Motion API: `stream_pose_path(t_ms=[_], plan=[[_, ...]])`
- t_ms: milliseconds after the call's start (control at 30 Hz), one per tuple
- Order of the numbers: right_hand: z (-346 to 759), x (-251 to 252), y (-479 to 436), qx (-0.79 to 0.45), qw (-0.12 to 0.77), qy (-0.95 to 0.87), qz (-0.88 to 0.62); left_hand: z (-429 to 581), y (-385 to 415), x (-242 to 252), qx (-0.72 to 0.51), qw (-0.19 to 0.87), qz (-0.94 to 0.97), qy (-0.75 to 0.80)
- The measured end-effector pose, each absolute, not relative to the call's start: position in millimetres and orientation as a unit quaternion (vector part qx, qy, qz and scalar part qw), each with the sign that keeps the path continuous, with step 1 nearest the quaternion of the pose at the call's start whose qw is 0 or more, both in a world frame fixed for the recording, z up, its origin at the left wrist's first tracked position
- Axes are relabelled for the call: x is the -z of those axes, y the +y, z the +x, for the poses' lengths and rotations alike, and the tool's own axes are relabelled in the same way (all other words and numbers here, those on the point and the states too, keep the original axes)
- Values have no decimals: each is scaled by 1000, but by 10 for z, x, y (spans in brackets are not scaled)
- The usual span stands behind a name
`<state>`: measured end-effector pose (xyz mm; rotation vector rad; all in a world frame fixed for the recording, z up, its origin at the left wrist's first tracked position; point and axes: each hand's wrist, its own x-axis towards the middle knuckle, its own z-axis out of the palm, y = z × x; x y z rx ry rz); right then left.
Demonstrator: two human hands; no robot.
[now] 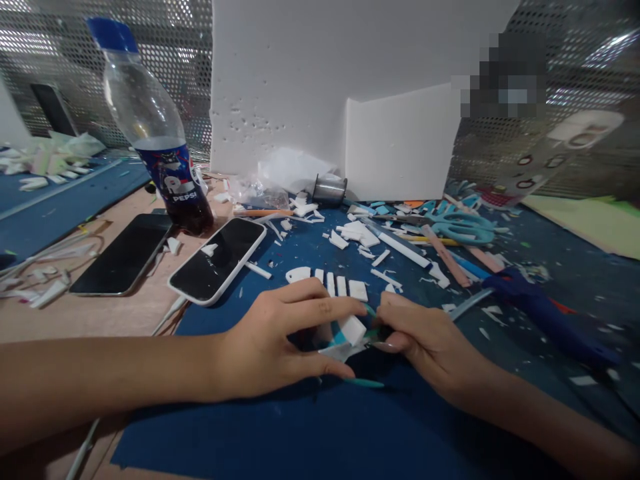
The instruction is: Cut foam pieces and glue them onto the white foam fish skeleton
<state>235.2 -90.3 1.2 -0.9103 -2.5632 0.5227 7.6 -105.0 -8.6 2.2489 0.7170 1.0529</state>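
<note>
1. White block is being handled to the right of the white-edged phone and nearer the viewer; it is partly blurred.
2. Left hand: grip is being held as a loose arch, thumb and index apart on either side of the block. Whether the block is being clamped by hidden fingers cannot be told.
3. Right hand: grip is being held together, fingertips pinched just beside the block, farther right of the phone. What is being pinched, if anything, cannot be made out.
4. Row of white pieces is lying right of the phone, just behind the hands.
5. Risk, judged: the block could be getting dented or snapped if pinched too hard; it is looking like light foam.
6. Risk, judged: the row could be getting knocked out of order by a knuckle, being so close.
7. Risk, judged: the bottle, standing behind and left of the phone, could be getting tipped by a wide left-arm swing.
8. Writing: "PEPSI" is being shown on the bottle label; no other wording is being read.
</note>
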Motion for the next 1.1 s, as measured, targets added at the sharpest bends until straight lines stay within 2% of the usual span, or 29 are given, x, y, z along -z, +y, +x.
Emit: stream_pose_path(t_ms=[300, 500, 800, 1100], plan=[[2339, -21, -903, -163, 238, -894, -343, 83, -1062, 37, -413, 259, 804, 339], [2372, 30, -909, -169, 230, -893, -348, 102, -1062, 29, -377, 292, 799, 366], [2359, 1, -915, -178, 230, -897, -334, 69, -1093, 43, -413, 285, 796, 339], [2421, 20, -886, -169, 211, -902, -338, 57, -1079, 45, -385, 277, 809, 347]])
